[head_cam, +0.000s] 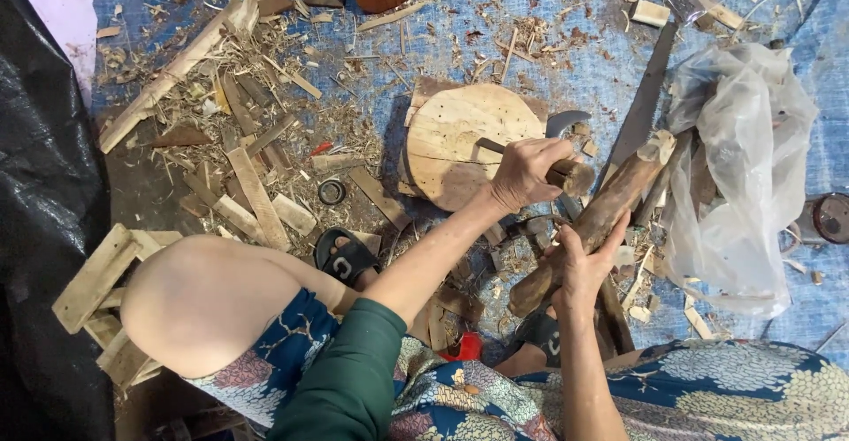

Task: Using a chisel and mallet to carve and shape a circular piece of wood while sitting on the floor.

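Note:
My left hand (523,172) is closed around the thick wooden handle of a chopping tool (573,176). Its curved grey blade (564,122) pokes out past the rim of a round wooden block (455,136). My right hand (582,267) grips a rough brown log (610,211) near its lower end. The log leans up and to the right, and its pale cut tip rests close to the tool handle. Both hands sit just right of the block, above my sandalled feet.
Wood offcuts and shavings (248,167) litter the blue tarp (566,43). A crumpled clear plastic bag (743,167) lies at the right, next to a long dark metal strip (646,96). A black sheet (44,184) covers the left, and a small dark ring (332,191) lies among the scraps.

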